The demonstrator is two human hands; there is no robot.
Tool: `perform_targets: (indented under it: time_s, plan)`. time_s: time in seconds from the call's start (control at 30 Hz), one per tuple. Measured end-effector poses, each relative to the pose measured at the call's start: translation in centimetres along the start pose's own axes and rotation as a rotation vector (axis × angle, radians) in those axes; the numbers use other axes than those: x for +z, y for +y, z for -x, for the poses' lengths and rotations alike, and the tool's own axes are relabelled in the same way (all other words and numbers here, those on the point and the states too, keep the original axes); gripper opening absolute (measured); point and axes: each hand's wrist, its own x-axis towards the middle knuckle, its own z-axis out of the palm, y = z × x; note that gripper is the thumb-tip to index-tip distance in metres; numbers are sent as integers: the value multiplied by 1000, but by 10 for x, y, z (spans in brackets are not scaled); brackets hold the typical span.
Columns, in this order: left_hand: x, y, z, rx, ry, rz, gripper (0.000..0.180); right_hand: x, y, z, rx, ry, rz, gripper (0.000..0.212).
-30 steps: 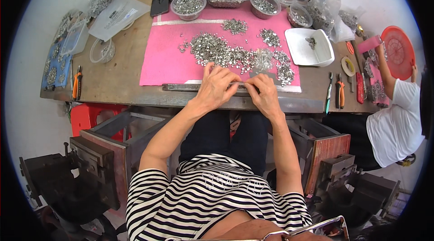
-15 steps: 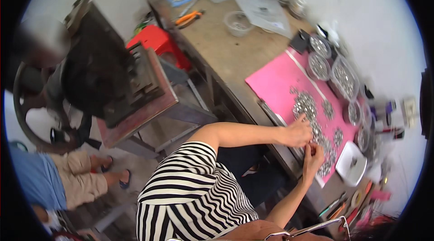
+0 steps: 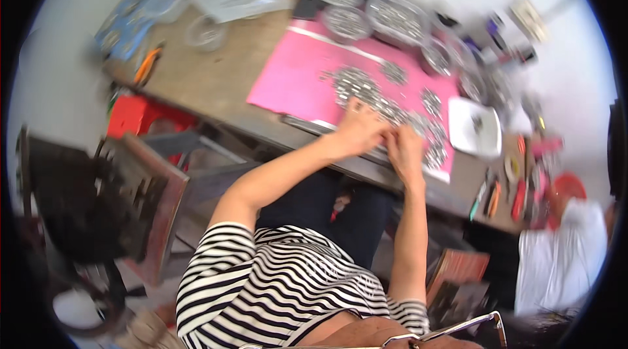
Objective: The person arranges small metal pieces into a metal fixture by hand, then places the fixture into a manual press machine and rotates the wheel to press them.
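My left hand is at the near edge of a pink sheet, its fingers bent and closed beside a pile of small shiny metal pieces. Close against it is my right hand, with thumb and fingers pinched together. The fingertips of both hands meet; whatever lies between them is too small and blurred to make out. The metal pieces run in a band behind the hands, with smaller clusters farther back on the sheet.
Tubs of metal parts line the wall. A white dish stands right of the sheet, near hand tools. Orange-handled pliers lie left. A red stool and a dark machine stand left; a person in white is at right.
My view has swung to the right, bringing the person in white into sight and moving the machine leftward. Both hands stay together at the sheet's near edge.
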Motion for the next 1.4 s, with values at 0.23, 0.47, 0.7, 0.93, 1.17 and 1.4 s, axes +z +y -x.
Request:
perform_targets:
  time_s: [0.23,0.47,0.7,0.93,1.17,1.4]
  plan:
    - [-10,12,-14,61,-42,72,3,-32,1,19,74,-13,-35,8]
    - [-14,37,8,145,79,159,8,-46,-13,48,81,-4,-115,9]
    - [-1,40,15,172,158,178,13,-38,-17,48,-1,22,-19,10]
    - [-3,34,17,144,169,272,10,-40,-7,38,46,37,-110,9]
    - [-7,40,21,102,185,203,8,-20,8,14,7,32,24,8]
    - [-2,42,16,119,146,142,13,-17,10,11,31,-10,42,8]
